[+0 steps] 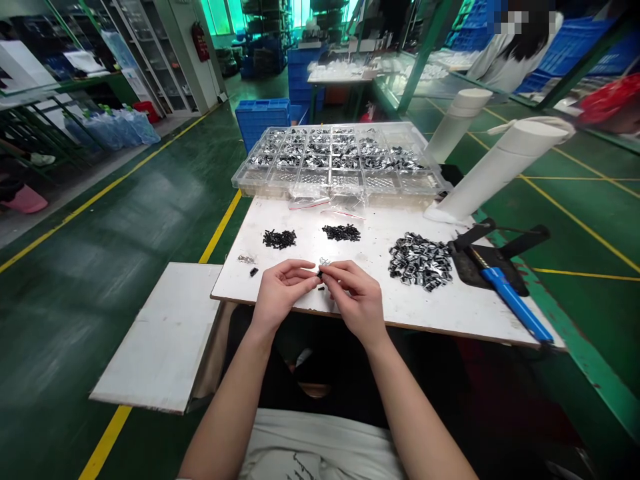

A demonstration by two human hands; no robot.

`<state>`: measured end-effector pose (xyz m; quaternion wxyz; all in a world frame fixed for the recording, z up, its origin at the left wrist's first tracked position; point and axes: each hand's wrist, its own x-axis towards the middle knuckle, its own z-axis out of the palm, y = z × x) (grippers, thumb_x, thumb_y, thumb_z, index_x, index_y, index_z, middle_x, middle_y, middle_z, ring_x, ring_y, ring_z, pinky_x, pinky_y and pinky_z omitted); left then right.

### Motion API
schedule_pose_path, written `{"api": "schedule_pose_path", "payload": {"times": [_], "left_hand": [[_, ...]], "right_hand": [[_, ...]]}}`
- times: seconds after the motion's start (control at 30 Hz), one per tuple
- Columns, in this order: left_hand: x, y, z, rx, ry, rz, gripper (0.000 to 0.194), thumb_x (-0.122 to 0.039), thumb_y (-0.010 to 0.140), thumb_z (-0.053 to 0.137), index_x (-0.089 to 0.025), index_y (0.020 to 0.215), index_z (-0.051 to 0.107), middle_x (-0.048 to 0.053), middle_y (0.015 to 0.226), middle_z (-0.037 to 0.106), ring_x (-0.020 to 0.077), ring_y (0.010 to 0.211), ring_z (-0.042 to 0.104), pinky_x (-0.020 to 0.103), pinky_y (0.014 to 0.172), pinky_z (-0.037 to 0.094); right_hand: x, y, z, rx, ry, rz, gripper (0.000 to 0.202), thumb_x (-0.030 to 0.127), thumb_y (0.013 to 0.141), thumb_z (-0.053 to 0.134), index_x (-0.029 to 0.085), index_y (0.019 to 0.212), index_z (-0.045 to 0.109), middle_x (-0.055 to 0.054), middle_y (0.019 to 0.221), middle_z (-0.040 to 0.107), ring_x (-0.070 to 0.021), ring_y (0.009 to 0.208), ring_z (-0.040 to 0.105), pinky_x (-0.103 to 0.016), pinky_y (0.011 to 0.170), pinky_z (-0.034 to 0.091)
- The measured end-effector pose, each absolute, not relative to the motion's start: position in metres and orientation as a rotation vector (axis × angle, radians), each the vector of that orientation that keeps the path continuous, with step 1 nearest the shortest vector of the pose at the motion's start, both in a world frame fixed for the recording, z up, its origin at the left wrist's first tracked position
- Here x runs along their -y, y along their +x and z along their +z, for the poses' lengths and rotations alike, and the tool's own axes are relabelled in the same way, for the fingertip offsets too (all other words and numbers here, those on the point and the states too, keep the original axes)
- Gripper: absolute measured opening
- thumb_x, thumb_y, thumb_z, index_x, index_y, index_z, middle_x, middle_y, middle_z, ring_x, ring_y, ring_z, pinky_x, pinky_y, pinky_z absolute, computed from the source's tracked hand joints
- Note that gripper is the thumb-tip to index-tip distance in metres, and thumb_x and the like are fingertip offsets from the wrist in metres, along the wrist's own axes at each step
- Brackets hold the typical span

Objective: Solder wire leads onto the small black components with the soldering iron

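My left hand point(281, 293) and my right hand point(361, 298) meet over the front edge of the white table point(345, 308). Between their fingertips they pinch one small black part point(320, 273), too small to name and partly covered by the fingers. Just behind the fingertips lie tiny silvery pieces point(325, 261). Two piles of small black parts, a left pile point(279, 239) and a right pile point(341, 232), rest farther back. A larger heap of shiny black-and-silver pieces point(421, 261) is to the right. One loose black part point(253, 272) lies left of my left hand.
A clear compartment tray point(330, 183) full of small parts spans the table's back, with plastic bags point(327, 199) before it. At right, a blue-handled soldering iron point(515, 303) rests on a black stand point(493, 267). Two white tubes point(505, 170) lean behind. A person point(520, 47) is beyond.
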<state>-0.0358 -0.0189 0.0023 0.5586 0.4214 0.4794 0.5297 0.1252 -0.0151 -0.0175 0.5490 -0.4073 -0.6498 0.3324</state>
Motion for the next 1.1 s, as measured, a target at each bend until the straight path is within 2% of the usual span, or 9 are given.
{"api": "schedule_pose_path", "payload": {"times": [0.17, 0.27, 0.47, 0.73, 0.9, 1.1], "left_hand": [[0.019, -0.034, 0.002, -1.187, 1.028, 1.234, 0.037, -0.024, 0.061, 0.092, -0.016, 0.094, 0.078, 0.004, 0.078, 0.078, 0.0186, 0.078, 0.075, 0.028, 0.079, 0.059], [0.02, -0.033, 0.002, -1.178, 1.049, 1.23, 0.036, -0.025, 0.062, 0.092, -0.017, 0.095, 0.078, 0.004, 0.077, 0.077, 0.0193, 0.077, 0.075, 0.029, 0.078, 0.059], [0.022, -0.032, 0.0, -1.153, 1.084, 1.241, 0.034, -0.026, 0.065, 0.091, -0.018, 0.097, 0.081, 0.004, 0.08, 0.079, 0.0216, 0.081, 0.076, 0.033, 0.083, 0.062], [0.019, -0.034, -0.002, -1.155, 1.035, 1.221, 0.035, -0.028, 0.064, 0.092, -0.019, 0.097, 0.084, 0.005, 0.083, 0.08, 0.022, 0.082, 0.077, 0.032, 0.086, 0.062], [0.02, -0.035, 0.001, -1.195, 0.989, 1.193, 0.04, -0.031, 0.059, 0.095, -0.018, 0.095, 0.084, 0.007, 0.083, 0.08, 0.0245, 0.082, 0.078, 0.033, 0.084, 0.062], [0.02, -0.036, -0.003, -1.21, 1.011, 1.209, 0.041, -0.032, 0.058, 0.096, -0.019, 0.094, 0.085, 0.007, 0.081, 0.08, 0.0228, 0.08, 0.077, 0.028, 0.078, 0.063]], "right_hand": [[0.016, 0.124, -0.015, 1.524, -0.972, 0.782, 0.019, 0.023, 0.094, 0.063, 0.026, 0.103, 0.08, -0.006, 0.097, 0.069, -0.0155, 0.08, 0.067, -0.027, 0.062, 0.056], [0.015, 0.124, -0.016, 1.491, -0.984, 0.824, 0.019, 0.026, 0.093, 0.066, 0.025, 0.107, 0.078, -0.006, 0.097, 0.071, -0.0155, 0.078, 0.067, -0.027, 0.061, 0.057], [0.014, 0.124, -0.022, 1.356, -1.01, 0.958, 0.022, 0.033, 0.087, 0.074, 0.021, 0.105, 0.074, -0.005, 0.089, 0.073, -0.0148, 0.069, 0.067, -0.027, 0.058, 0.056], [0.014, 0.125, -0.013, 1.267, -1.03, 0.995, 0.02, 0.036, 0.085, 0.075, 0.02, 0.097, 0.076, -0.005, 0.085, 0.073, -0.0142, 0.064, 0.065, -0.026, 0.053, 0.054], [0.034, 0.17, 0.0, 1.138, -1.117, 0.778, 0.017, 0.035, 0.085, 0.076, 0.021, 0.095, 0.077, -0.002, 0.075, 0.07, -0.0117, 0.053, 0.059, -0.025, 0.046, 0.049], [0.072, 0.272, 0.004, 0.987, -1.49, 0.401, 0.03, 0.043, 0.078, 0.081, 0.017, 0.091, 0.077, -0.001, 0.063, 0.065, -0.0118, 0.045, 0.051, -0.027, 0.042, 0.04]]}}
